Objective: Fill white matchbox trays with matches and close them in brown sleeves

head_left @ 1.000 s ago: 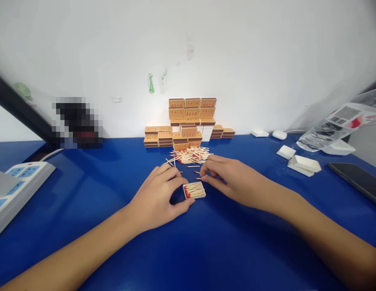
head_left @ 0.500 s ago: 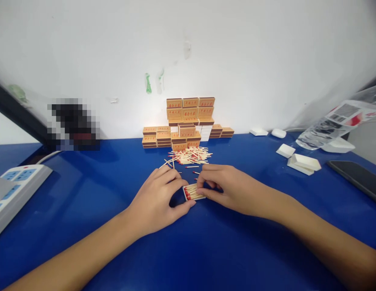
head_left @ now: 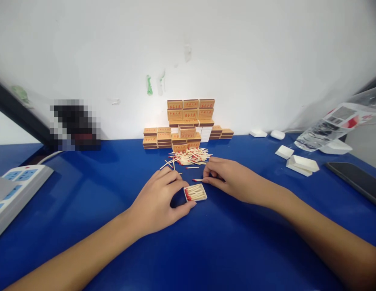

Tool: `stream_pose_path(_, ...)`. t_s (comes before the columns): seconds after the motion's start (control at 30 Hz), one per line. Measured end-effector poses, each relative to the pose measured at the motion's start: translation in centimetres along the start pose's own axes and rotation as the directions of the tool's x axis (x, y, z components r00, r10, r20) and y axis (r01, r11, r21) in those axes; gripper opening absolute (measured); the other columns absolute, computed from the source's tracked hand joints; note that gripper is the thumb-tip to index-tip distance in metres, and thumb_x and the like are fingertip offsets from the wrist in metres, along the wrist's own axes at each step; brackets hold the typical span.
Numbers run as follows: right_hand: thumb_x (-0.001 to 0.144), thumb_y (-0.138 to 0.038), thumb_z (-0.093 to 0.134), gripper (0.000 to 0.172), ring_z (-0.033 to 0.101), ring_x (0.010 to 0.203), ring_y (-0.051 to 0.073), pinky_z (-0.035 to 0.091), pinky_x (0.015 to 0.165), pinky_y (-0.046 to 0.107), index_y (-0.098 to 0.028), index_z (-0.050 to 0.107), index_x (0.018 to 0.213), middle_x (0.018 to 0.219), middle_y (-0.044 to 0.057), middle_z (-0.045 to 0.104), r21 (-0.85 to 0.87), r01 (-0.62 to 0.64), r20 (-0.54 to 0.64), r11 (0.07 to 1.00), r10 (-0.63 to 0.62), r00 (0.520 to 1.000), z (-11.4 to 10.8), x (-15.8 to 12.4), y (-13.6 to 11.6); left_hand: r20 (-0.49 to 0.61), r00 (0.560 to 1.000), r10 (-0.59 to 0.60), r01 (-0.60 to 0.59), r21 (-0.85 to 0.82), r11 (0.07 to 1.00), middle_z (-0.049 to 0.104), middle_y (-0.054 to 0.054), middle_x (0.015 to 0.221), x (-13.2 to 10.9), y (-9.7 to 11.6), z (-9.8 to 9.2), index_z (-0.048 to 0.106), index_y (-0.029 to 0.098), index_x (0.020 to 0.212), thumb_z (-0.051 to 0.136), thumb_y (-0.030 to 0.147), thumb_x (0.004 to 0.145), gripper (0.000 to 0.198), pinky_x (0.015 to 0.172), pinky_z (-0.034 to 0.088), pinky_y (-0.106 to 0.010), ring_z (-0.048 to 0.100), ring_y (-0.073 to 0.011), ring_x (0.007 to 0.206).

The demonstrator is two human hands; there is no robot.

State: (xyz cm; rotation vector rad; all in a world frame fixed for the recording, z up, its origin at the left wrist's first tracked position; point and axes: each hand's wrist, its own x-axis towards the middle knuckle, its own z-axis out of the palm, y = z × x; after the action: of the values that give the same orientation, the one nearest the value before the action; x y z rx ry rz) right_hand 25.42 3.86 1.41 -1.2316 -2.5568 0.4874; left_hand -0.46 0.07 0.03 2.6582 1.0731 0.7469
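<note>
A small white matchbox tray point(head_left: 204, 198) lies on the blue table, holding several matches with their red heads to the left. My left hand point(head_left: 156, 199) is closed on the tray's left end, thumb at the near side and forefinger at the far side. Just beyond the tray's right corner, my right hand point(head_left: 224, 173) pinches the plain end of a single match point(head_left: 197, 180), its red head pointing left. A heap of loose matches point(head_left: 190, 156) lies behind both hands, and one stray match point(head_left: 192, 167) rests in front of it.
Stacked matchboxes point(head_left: 190, 114) stand against the wall behind the heap. To the right are empty white trays point(head_left: 302, 164), a white earbud case point(head_left: 278, 134), a plastic bottle point(head_left: 322, 125) and a black phone point(head_left: 353, 180). A power strip point(head_left: 24, 182) sits at left.
My right hand has moved from over the tray to the far right of it and now pinches a match from the table. My left hand keeps its place at the tray.
</note>
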Motion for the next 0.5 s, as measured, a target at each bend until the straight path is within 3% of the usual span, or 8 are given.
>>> stream_pose_path(0.13,0.106,-0.029,0.054,0.020,0.060,0.080,0.018,0.045,0.069,0.030,-0.019,0.062,0.090,0.097,0.007,0.066,-0.007,0.002,-0.005,1.000,-0.002,1.000,-0.5,-0.2,-0.1,-0.036,0.999,0.002,-0.002,0.027,1.000,0.071,-0.007,0.102,0.0,0.1,-0.1,0.074,0.020,0.110,0.075,0.039,0.094,0.025,0.090,0.051,-0.046,0.062,-0.0264,0.099)
stream_pose_path(0.27,0.108,-0.030,0.055,0.018,0.062,0.083,0.019,0.044,0.070,0.030,-0.020,0.063,0.095,0.099,0.006,0.065,-0.012,0.040,-0.037,0.999,-0.041,0.998,-0.9,-0.7,-0.9,0.005,1.000,-0.021,0.021,0.042,0.999,0.070,-0.007,0.100,0.0,0.0,0.0,0.074,0.019,0.108,0.075,0.039,0.094,0.025,0.090,0.051,-0.047,0.061,-0.0264,0.098)
stream_pose_path(0.4,0.108,-0.026,0.056,0.014,0.063,0.083,0.019,0.046,0.073,0.031,-0.019,0.065,0.099,0.104,0.006,0.066,-0.051,0.063,0.049,0.997,-0.061,0.997,-0.2,-0.9,-2.6,0.031,0.999,-0.031,0.029,0.036,0.999,0.069,-0.007,0.100,0.0,-0.1,0.1,0.074,0.019,0.108,0.075,0.040,0.094,0.026,0.090,0.051,-0.047,0.060,-0.0268,0.099)
stream_pose_path(0.5,0.108,-0.023,0.055,0.013,0.064,0.084,0.019,0.047,0.075,0.032,-0.018,0.066,0.102,0.106,0.006,0.066,-0.053,0.087,0.051,0.995,-0.084,0.995,0.3,-1.0,-3.1,0.034,0.999,-0.037,0.036,0.044,0.998,0.068,-0.007,0.099,0.1,0.0,0.1,0.075,0.018,0.106,0.074,0.039,0.094,0.024,0.091,0.051,-0.048,0.059,-0.0272,0.099)
